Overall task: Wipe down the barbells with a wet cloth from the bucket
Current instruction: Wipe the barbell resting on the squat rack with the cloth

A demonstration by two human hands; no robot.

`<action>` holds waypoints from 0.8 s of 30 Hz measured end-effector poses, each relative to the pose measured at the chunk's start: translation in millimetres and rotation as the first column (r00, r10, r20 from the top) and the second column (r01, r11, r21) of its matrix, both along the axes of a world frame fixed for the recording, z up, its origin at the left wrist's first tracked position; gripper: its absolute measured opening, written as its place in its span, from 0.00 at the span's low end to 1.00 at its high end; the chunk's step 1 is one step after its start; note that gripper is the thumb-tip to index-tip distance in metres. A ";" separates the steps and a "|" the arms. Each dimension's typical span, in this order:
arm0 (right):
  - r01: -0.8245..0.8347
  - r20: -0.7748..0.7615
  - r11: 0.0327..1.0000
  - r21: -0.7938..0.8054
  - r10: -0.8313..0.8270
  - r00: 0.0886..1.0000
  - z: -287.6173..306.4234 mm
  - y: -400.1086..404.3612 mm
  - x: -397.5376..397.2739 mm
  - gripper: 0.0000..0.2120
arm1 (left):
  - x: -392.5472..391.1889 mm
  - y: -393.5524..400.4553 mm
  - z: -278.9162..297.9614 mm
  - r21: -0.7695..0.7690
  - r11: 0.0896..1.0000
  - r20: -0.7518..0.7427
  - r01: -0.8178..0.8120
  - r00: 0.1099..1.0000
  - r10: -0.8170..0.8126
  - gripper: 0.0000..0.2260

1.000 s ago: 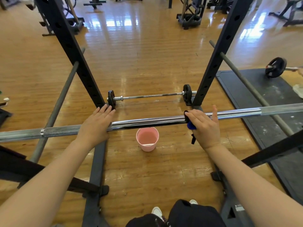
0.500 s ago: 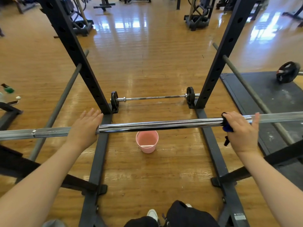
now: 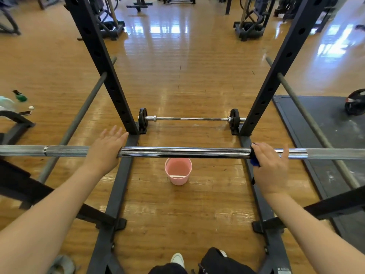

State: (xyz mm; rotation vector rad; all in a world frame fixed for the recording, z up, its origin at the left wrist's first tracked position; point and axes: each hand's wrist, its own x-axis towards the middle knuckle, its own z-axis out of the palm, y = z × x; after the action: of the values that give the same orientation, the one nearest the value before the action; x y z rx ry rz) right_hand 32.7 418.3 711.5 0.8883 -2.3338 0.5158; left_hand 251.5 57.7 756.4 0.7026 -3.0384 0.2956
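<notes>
A chrome barbell (image 3: 183,152) lies across the rack at hand height. My left hand (image 3: 105,150) rests flat on it left of centre, fingers straight and pointing forward. My right hand (image 3: 271,165) grips the bar on the right through a blue cloth (image 3: 254,162), which shows at the thumb side and hangs a little below. A pink bucket (image 3: 178,172) stands on the wooden floor under the bar's middle. A second, smaller barbell (image 3: 189,119) with black plates lies on the floor beyond, between the rack's uprights.
Two black rack uprights (image 3: 104,66) (image 3: 276,72) rise ahead, with grey safety bars (image 3: 79,117) slanting at each side. A black rubber mat (image 3: 324,135) with a weight plate (image 3: 355,102) lies at right. Bottles sit at far left. Gym machines stand at the back.
My right hand with the cloth slid right along the bar, then back a little toward the middle. The left hand stayed resting on the bar.
</notes>
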 end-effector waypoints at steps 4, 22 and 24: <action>-0.088 -0.026 0.996 -0.024 0.087 0.996 -2.0 -47.9 29.3 0.15 | 0.3 0.6 3.7 -0.011 1.000 0.049 -0.005 0.999 0.006 0.33; -0.160 0.077 0.984 0.072 0.155 0.985 8.1 -131.9 95.0 0.24 | 18.5 -10.4 -11.3 -0.149 0.980 -0.190 0.135 0.968 -0.162 0.32; -0.127 0.072 0.990 0.060 0.123 0.990 7.9 -139.6 100.6 0.23 | 14.1 -10.4 -9.3 -0.148 0.980 -0.189 0.132 0.969 -0.159 0.31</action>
State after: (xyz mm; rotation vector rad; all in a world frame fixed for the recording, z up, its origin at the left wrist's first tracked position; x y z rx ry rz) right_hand 133.2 278.6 719.3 1.0684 -2.3790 0.5320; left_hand 265.6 47.3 747.1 0.4666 -2.8274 0.3954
